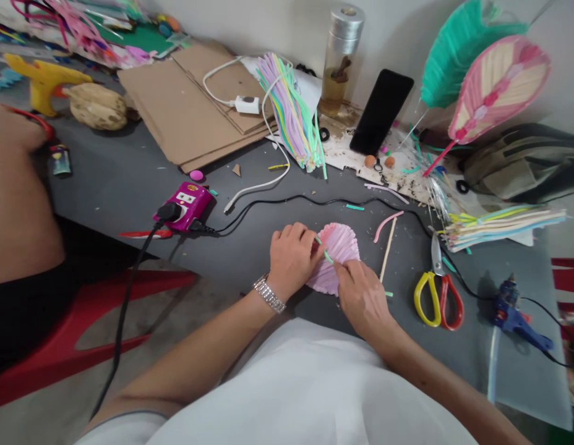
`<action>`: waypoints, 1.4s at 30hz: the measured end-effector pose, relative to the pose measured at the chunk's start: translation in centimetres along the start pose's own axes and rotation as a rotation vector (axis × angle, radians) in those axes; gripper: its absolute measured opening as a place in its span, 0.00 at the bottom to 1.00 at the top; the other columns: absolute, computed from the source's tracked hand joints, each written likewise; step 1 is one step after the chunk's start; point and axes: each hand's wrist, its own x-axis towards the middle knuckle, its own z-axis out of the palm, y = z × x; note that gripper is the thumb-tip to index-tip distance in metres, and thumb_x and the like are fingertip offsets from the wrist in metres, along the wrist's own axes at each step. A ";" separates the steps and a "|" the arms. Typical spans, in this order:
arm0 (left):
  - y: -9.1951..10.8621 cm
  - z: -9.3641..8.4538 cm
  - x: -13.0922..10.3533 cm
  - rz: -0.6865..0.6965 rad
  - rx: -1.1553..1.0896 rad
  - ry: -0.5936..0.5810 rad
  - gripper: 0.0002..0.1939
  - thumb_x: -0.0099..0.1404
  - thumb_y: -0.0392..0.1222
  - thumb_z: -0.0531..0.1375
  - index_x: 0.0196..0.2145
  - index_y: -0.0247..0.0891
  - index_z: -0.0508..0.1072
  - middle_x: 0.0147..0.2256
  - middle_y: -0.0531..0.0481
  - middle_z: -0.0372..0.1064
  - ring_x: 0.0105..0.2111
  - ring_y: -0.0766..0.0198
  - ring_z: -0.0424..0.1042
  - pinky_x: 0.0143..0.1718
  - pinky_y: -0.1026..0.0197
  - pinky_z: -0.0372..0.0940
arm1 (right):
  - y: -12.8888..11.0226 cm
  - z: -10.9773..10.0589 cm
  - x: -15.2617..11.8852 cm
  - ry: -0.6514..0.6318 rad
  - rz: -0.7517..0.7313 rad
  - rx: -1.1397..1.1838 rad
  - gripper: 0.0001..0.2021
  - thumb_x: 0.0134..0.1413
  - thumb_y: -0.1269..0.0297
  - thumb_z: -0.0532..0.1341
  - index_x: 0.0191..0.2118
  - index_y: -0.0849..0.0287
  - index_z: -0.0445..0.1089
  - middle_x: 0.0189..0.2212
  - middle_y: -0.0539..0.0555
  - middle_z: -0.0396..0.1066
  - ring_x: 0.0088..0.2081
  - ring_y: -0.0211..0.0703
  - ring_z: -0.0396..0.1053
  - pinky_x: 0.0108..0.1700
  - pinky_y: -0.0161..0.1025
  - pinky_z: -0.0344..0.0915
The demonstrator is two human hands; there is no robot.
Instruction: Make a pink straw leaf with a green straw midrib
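Observation:
A pink and lilac leaf-shaped piece made of side-by-side strips lies at the table's front edge. Across it runs a short mint green strip. My left hand, with a metal watch on its wrist, is closed on the strip's upper left end, over the piece's left side. My right hand pinches the strip's lower right end at the piece's lower right. The fingertips of both hands hide parts of the strip and of the piece below.
Scissors and a blue glue gun lie right. A purple power adapter and cardboard are left. Behind stand a bottle, a phone and bundled strips. Another person's arm is far left.

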 end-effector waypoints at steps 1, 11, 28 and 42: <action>0.0 0.0 0.0 0.003 0.005 0.002 0.16 0.72 0.54 0.58 0.38 0.40 0.76 0.40 0.44 0.74 0.40 0.52 0.69 0.39 0.52 0.54 | 0.0 -0.3 -0.2 0.002 0.012 -0.007 0.12 0.66 0.79 0.54 0.48 0.65 0.74 0.34 0.57 0.68 0.34 0.46 0.62 0.36 0.43 0.58; 0.1 0.2 -0.2 0.056 0.029 0.067 0.14 0.71 0.52 0.59 0.36 0.39 0.76 0.39 0.43 0.74 0.38 0.51 0.69 0.38 0.52 0.52 | 1.2 -2.3 -2.7 0.091 0.047 0.063 0.13 0.68 0.75 0.57 0.32 0.60 0.74 0.26 0.53 0.65 0.30 0.42 0.59 0.34 0.40 0.57; -0.1 -0.1 -0.1 0.055 0.004 0.012 0.16 0.73 0.53 0.55 0.38 0.41 0.77 0.40 0.42 0.73 0.40 0.49 0.68 0.41 0.48 0.53 | 1.5 -2.8 -6.8 0.045 0.069 0.066 0.16 0.67 0.76 0.56 0.27 0.59 0.69 0.25 0.51 0.60 0.30 0.41 0.58 0.35 0.41 0.55; -0.1 -0.3 -0.4 0.077 0.076 0.012 0.19 0.72 0.57 0.56 0.40 0.41 0.78 0.42 0.42 0.73 0.40 0.49 0.68 0.41 0.49 0.54 | 1.7 -2.5 -7.6 0.055 0.030 -0.007 0.12 0.67 0.75 0.58 0.30 0.60 0.70 0.30 0.53 0.69 0.34 0.41 0.61 0.35 0.43 0.52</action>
